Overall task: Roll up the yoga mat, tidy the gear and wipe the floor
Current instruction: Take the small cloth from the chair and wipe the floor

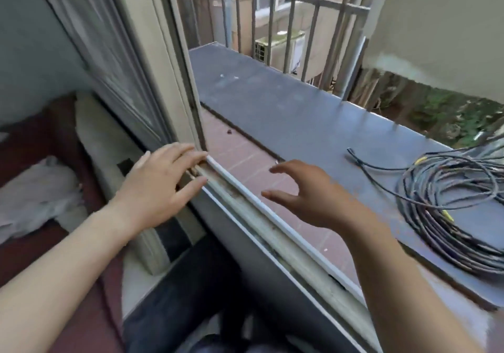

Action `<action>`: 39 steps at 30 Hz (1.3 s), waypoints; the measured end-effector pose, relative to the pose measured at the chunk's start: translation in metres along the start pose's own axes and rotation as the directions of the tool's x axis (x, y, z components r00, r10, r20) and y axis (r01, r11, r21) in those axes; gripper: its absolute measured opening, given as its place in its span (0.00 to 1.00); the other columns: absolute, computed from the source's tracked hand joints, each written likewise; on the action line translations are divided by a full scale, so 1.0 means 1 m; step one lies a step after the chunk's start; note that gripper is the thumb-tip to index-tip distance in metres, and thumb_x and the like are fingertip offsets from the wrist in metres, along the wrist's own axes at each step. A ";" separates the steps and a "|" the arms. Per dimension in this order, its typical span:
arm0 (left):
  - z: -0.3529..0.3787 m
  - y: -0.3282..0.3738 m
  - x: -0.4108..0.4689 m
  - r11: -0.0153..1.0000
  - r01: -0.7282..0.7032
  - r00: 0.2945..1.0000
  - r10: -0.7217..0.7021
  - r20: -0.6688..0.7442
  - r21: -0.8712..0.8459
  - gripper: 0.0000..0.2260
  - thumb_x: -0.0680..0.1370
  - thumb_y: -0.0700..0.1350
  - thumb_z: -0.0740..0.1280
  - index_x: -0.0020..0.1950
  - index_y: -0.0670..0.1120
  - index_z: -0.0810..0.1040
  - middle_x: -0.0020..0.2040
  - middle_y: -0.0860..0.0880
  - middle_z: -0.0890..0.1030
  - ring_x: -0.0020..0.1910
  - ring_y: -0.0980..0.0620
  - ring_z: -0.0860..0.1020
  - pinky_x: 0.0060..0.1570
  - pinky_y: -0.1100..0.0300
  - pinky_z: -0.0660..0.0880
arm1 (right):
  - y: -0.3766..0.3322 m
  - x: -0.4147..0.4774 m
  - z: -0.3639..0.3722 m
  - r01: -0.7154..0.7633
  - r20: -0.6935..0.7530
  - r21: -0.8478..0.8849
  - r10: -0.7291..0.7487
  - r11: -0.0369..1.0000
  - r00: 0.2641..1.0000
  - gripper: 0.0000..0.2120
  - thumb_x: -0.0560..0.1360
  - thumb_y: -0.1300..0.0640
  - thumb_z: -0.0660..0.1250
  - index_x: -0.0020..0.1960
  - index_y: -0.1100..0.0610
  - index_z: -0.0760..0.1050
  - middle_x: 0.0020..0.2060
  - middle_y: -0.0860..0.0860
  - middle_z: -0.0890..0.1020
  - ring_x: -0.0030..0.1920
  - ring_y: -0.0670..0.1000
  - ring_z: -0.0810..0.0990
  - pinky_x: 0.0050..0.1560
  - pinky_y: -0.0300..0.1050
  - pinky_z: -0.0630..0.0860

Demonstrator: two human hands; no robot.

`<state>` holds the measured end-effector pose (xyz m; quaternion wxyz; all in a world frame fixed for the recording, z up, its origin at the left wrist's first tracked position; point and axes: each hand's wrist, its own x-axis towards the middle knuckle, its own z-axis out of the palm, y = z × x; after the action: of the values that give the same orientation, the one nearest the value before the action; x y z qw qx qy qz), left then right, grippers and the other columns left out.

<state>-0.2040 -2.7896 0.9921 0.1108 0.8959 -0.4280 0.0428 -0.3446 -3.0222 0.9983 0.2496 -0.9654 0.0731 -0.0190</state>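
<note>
- Pale roll (101,134): a long, soft item lying inside the room along the foot of the window wall. Its long axis runs from near to far, parallel to the track. A dark patch shows near its close end. Whether this is the mat cannot be told, and no other mat is in view.
- White cloth (41,197): crumpled on the dark red surface (35,140), left of the roll and just beside it. Judged the likeliest wiping item.
- Left hand (161,186): fingers straight and together, laid flat on the bottom end of the window sash (174,80) where it meets the track (245,208). It holds nothing. The roll lies just to its left and slightly behind, so this is the nearer hand to both roll and cloth.
- Right hand (319,197): outside the track, hovering above the tiled sill (240,156). The fingers are spread and loosely curved, with nothing held. It is well apart from the roll, with the track and the left arm between them.
- Judgement: reaching the roll calls for a turn leftward and inward, away from the window.
- Grey ledge (272,93): runs beyond the tiled sill out to the window bars (272,12).
- Cable coil (447,211): dark, loosely wound, resting at the right end of the ledge near its outer edge. One loose end trails toward the middle of the ledge.
- Containers: none in view.
- Air-conditioner unit (281,50): outside, beyond the bars.
</note>
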 end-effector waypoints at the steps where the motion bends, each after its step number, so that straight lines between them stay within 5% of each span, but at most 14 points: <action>1: 0.000 -0.002 -0.018 0.999 0.053 0.999 -0.053 0.000 -0.003 0.27 0.75 0.65 0.50 0.67 0.54 0.69 0.67 0.49 0.71 0.67 0.48 0.68 0.62 0.40 0.68 | -0.006 0.002 0.009 0.040 0.030 0.010 -0.041 0.999 0.999 0.27 0.72 0.36 0.62 0.66 0.50 0.69 0.64 0.47 0.73 0.64 0.48 0.70 0.64 0.45 0.67; 8: -0.006 0.006 -0.141 0.906 0.423 0.906 -0.422 0.019 -0.033 0.27 0.74 0.65 0.49 0.69 0.56 0.67 0.70 0.53 0.68 0.69 0.52 0.64 0.67 0.48 0.62 | -0.069 -0.004 0.076 0.268 0.253 0.132 -0.294 0.954 0.922 0.26 0.73 0.38 0.63 0.65 0.51 0.70 0.63 0.47 0.74 0.62 0.48 0.72 0.60 0.40 0.67; 12: -0.004 0.011 -0.192 0.834 0.551 0.833 -0.548 0.073 -0.033 0.28 0.74 0.66 0.47 0.69 0.57 0.66 0.71 0.54 0.66 0.71 0.52 0.62 0.68 0.42 0.62 | -0.094 -0.016 0.101 0.315 0.359 0.144 -0.347 0.938 0.866 0.26 0.72 0.38 0.63 0.64 0.51 0.72 0.60 0.48 0.75 0.59 0.48 0.74 0.59 0.43 0.71; 21: 0.001 0.007 -0.243 0.811 0.585 0.797 -0.577 0.181 0.008 0.31 0.72 0.68 0.42 0.71 0.59 0.62 0.72 0.57 0.62 0.72 0.55 0.59 0.71 0.44 0.57 | -0.127 -0.039 0.134 0.335 0.444 0.009 -0.304 0.942 0.843 0.24 0.72 0.36 0.63 0.62 0.50 0.71 0.55 0.48 0.75 0.55 0.50 0.76 0.55 0.50 0.74; 29: -0.044 -0.032 -0.374 0.701 0.713 0.700 -0.712 0.062 0.000 0.30 0.72 0.67 0.44 0.69 0.58 0.66 0.71 0.55 0.65 0.71 0.54 0.61 0.68 0.42 0.61 | -0.255 -0.071 0.181 0.463 0.429 0.008 -0.421 0.886 0.799 0.23 0.73 0.40 0.64 0.63 0.51 0.71 0.57 0.49 0.75 0.57 0.52 0.75 0.54 0.46 0.74; 33: -0.058 -0.043 -0.475 0.607 0.794 0.607 -0.793 0.041 -0.020 0.30 0.72 0.68 0.44 0.68 0.58 0.67 0.71 0.55 0.65 0.70 0.53 0.62 0.67 0.45 0.63 | -0.340 -0.105 0.219 0.579 0.494 0.086 -0.539 0.811 0.682 0.24 0.73 0.41 0.65 0.64 0.51 0.71 0.58 0.48 0.75 0.56 0.50 0.75 0.56 0.47 0.73; 39: -0.093 -0.052 -0.635 0.387 0.922 0.386 -0.922 -0.037 -0.018 0.31 0.72 0.66 0.44 0.68 0.55 0.68 0.71 0.53 0.67 0.68 0.51 0.66 0.65 0.53 0.65 | -0.472 -0.176 0.300 0.724 0.621 0.298 -0.703 0.622 0.348 0.24 0.74 0.42 0.65 0.66 0.50 0.69 0.63 0.47 0.74 0.60 0.47 0.72 0.53 0.38 0.66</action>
<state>-0.5623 -2.2554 0.9648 0.1224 0.9822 0.1423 -0.0061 -0.4346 -2.4435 0.9645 0.2098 -0.8349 -0.4516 0.2346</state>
